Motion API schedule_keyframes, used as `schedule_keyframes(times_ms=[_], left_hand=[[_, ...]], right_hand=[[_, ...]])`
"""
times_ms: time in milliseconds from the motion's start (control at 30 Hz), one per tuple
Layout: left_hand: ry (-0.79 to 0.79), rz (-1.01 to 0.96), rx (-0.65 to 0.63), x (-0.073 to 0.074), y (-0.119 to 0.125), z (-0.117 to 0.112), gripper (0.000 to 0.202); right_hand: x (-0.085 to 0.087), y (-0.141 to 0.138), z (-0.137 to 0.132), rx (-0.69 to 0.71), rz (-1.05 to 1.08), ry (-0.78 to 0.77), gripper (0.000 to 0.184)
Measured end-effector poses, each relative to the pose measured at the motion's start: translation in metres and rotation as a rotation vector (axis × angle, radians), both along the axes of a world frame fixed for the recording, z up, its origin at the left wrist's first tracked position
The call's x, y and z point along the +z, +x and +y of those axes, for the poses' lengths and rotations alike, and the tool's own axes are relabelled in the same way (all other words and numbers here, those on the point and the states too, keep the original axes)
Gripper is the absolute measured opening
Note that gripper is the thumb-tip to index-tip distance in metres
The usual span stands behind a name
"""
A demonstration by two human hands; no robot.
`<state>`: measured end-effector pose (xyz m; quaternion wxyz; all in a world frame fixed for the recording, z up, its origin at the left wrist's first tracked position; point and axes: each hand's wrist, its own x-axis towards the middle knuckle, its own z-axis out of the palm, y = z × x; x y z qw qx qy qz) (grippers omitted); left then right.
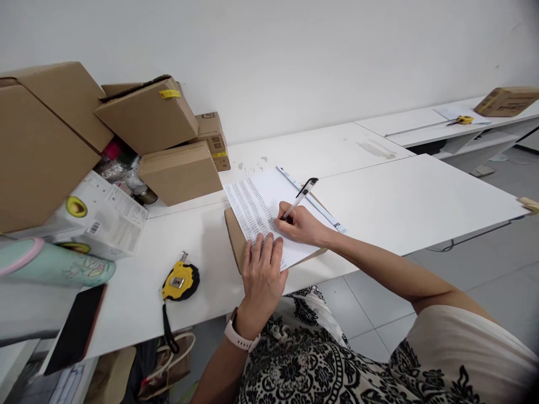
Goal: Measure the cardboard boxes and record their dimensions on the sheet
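Observation:
My right hand (300, 223) grips a pen (302, 193) with a clear barrel and a black clip, tilted up to the right. Its lower end is at a white sheet of paper (269, 182) covered in columns of small dark writing; the tip itself is hidden by my fingers. Spread flat on the sheet's lower left part, my left hand (264, 264) wears a pale watch band. A flat piece of cardboard (236, 238) lies beneath the paper. Along the sheet's right side runs a pale blue ruler-like strip (314, 201).
Left of the paper lies a yellow and black tape measure (180, 282), with a black phone (78, 328) and a mint bottle (63, 262) farther left. Cardboard boxes (181, 174) are stacked against the wall. Another tape measure (465, 120) and a box (507, 101) sit far right.

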<state>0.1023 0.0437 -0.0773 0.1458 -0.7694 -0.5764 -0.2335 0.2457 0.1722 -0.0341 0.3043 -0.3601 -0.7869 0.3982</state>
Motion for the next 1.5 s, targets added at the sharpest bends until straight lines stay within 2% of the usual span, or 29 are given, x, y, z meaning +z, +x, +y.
schedule_keyframes(times_ms=[600,1500], left_hand=[[-0.016,-0.010,-0.006,-0.0001,-0.0010,-0.0004,0.052],[-0.025,-0.004,-0.002,0.0009,-0.0007,-0.0002,0.051]], right_hand=[[0.0016,0.0000,0.0007,-0.059,0.030,-0.023,0.019],[-0.0002,-0.0001,0.0014,-0.051,0.048,-0.038,0.021]])
